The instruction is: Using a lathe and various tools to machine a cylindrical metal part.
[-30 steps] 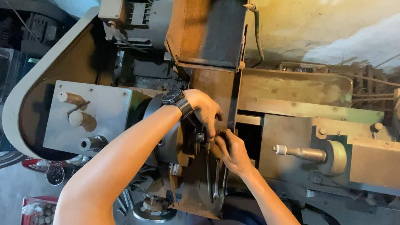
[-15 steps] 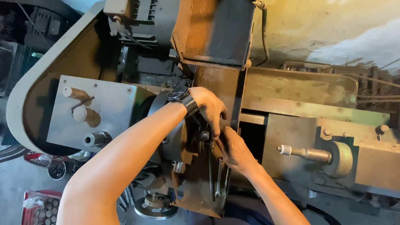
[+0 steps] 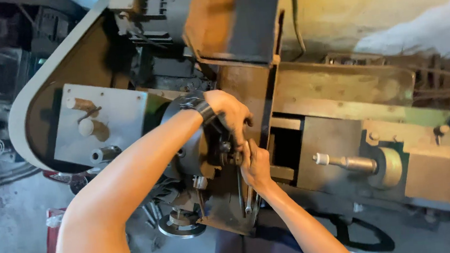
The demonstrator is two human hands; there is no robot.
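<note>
Looking straight down on an old lathe (image 3: 341, 94), rusty brown and worn green all over, with a grey belt cover (image 3: 32, 94) curving round its left end and a motor (image 3: 144, 14) sitting up at the top. Both hands are in at the chuck (image 3: 194, 151), the dark round lump in the middle of the machine bed. The left hand (image 3: 232, 115), with a black wristband (image 3: 199, 108), comes over the top of the chuck with its grip curled shut around a small dark part (image 3: 226, 145) on the chuck face; what that part is, I can't tell, it's too shadowed. The right hand (image 3: 254, 164) comes up from below, right under the left and touching it, fingers pinched together on the same spot. A long thin spanner (image 3: 248, 195) hangs down just beside the right wrist, against a rusty flat plate (image 3: 226, 207).

Over toward the right end of the lathe a steel spindle with a pale tip (image 3: 345, 162) sticks out of the tailstock block, well apart from the hands. The floor (image 3: 6, 232) is dusty grey concrete with metal bits lying about at the left edge, plus a red crate (image 3: 53, 239) near the left elbow. The wall (image 3: 388, 9) behind the lathe is stained yellowish plaster, lit warm.
</note>
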